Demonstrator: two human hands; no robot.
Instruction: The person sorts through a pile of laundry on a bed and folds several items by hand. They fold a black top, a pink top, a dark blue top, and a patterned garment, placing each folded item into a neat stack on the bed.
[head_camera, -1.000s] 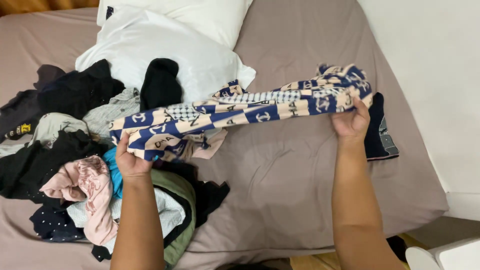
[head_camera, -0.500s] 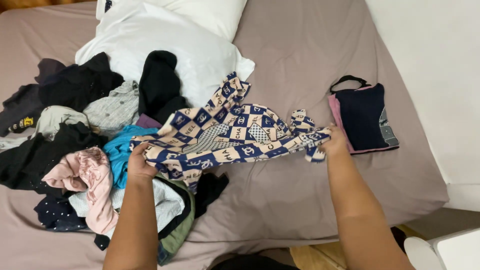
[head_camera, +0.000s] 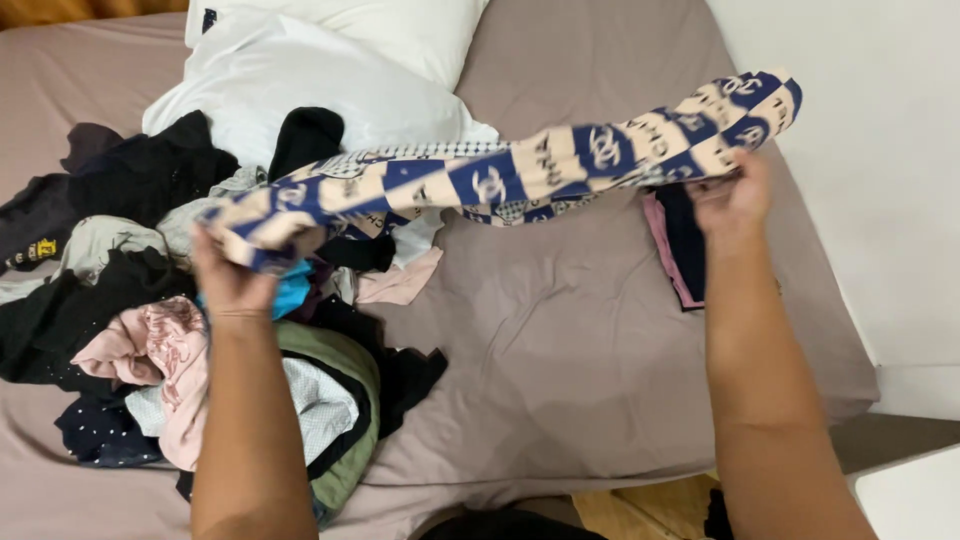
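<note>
A blue and cream checked garment (head_camera: 520, 175) is stretched in the air above the bed, slanting up to the right. My left hand (head_camera: 232, 280) grips its lower left end over the clothes pile. My right hand (head_camera: 735, 195) grips its upper right end. Under my right hand lies a folded dark navy and pink garment (head_camera: 672, 245), partly hidden by my wrist.
A heap of mixed clothes (head_camera: 130, 330) covers the left of the bed: black, pink, green, teal and dotted pieces. Two white pillows (head_camera: 330, 70) lie at the head. The mauve bedsheet (head_camera: 560, 340) shows in the middle. A white wall (head_camera: 880, 150) runs along the right.
The checked garment lay spread low over the sheet half a second ago. Now both hands have lifted it and pulled it taut, the right hand moving up and to the right.
</note>
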